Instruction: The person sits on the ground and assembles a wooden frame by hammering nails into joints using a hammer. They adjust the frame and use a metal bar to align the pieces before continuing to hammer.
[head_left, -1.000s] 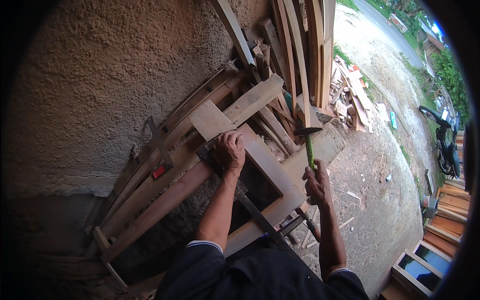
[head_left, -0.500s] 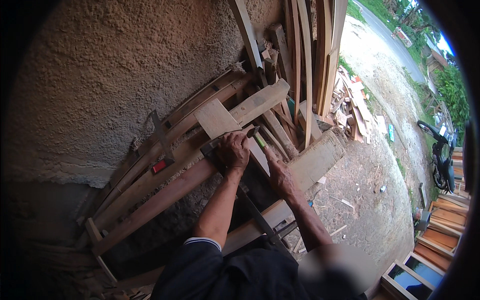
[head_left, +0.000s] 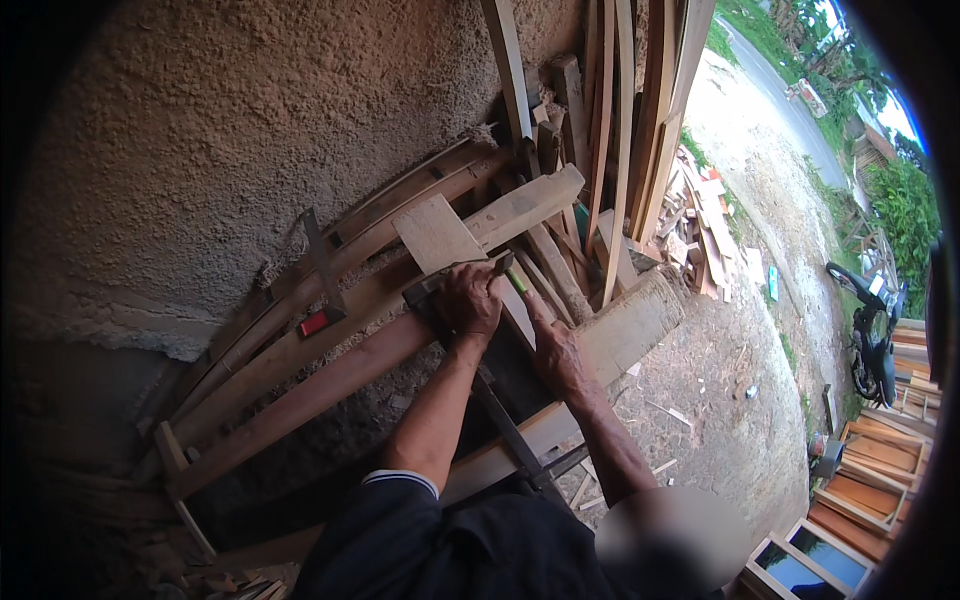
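Observation:
My left hand (head_left: 472,302) is closed, its fingers curled over the edge of a dark block (head_left: 420,291) near the end of a reddish timber rail (head_left: 310,400). Beside it my right hand (head_left: 558,350) grips a slim green-handled tool (head_left: 516,281), one finger stretched along the handle. The tool's dark end (head_left: 503,264) touches or nearly touches my left fingers; its exact kind is unclear. Just beyond both hands lies a pale flat board (head_left: 438,234) beside a longer timber (head_left: 527,206). A thick rough-ended plank (head_left: 632,330) sits right of my right hand.
A metal square (head_left: 322,265) with a red part (head_left: 313,322) rests across the rails at left. Long boards (head_left: 655,110) lean against the rough wall (head_left: 250,130). Offcuts (head_left: 700,225) are heaped outside. A motorcycle (head_left: 872,335) and wooden frames (head_left: 880,465) stand far right.
The whole view has shifted slightly. My hands keep nearly the same hold, and the dark end of the green-handled tool has tilted a little beside my left fingers.

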